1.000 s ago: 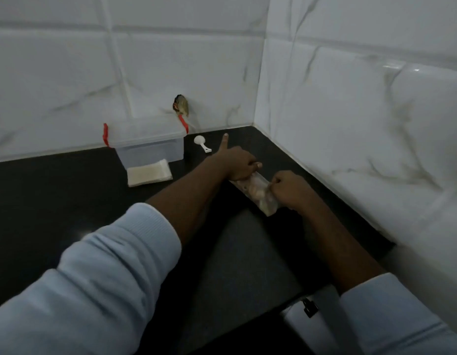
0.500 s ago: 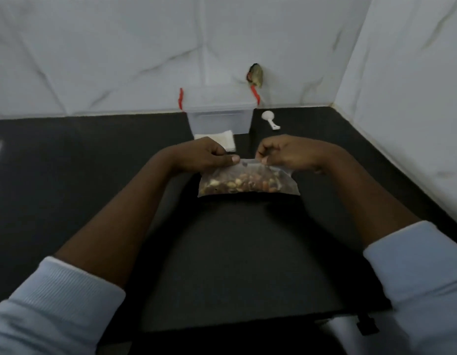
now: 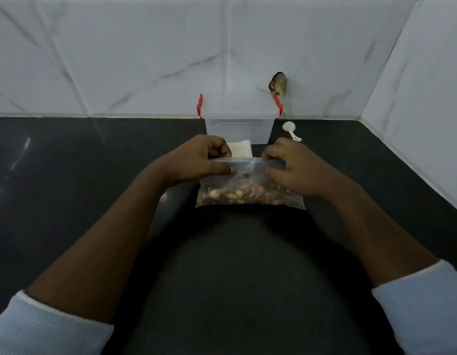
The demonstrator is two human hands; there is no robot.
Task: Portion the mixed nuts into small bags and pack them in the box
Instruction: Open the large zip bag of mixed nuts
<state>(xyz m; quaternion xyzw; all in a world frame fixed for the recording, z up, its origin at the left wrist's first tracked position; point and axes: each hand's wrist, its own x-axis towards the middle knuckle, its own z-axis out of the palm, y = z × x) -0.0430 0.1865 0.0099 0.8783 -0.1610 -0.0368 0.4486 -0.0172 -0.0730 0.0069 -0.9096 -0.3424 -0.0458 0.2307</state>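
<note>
1. The left hand (image 3: 204,160) pinches the left end of the top edge of a clear zip bag (image 3: 250,175). Its thumb lies flat along the front of the seal strip (image 3: 247,162) and its fingers curl behind.
2. The right hand (image 3: 291,170) grips the right end of the same strip, fingers curled over the top edge and the thumb pressed on the front face.
3. Between the two grips the strip runs level. Whether it is sealed cannot be told.
4. Below both grips the bag hangs down to the black countertop (image 3: 222,278), its bottom edge touching the surface. The mixed nuts (image 3: 237,194) are heaped in the lower part of the bag, just under the thumbs.
5. Just beyond the grips, partly hidden by the left hand's knuckles, lies a small flat white stack (image 3: 244,151). It may be empty bags, but the view does not settle it.
6. Behind that stack stands the clear plastic box (image 3: 238,124) with red latches — lid on, set against the marbled wall tiles (image 3: 119,60).
7. Past the right hand's knuckles, just to the right of the box, a white plastic scoop (image 3: 291,130) lies on the counter.
8. Above the scoop there is a dark, ragged hole in the wall (image 3: 278,84) — its contents are unclear.
9. Pale blue sleeves, left (image 3: 43,326) and right (image 3: 424,303), are pushed up both forearms, well back from the grips.
</note>
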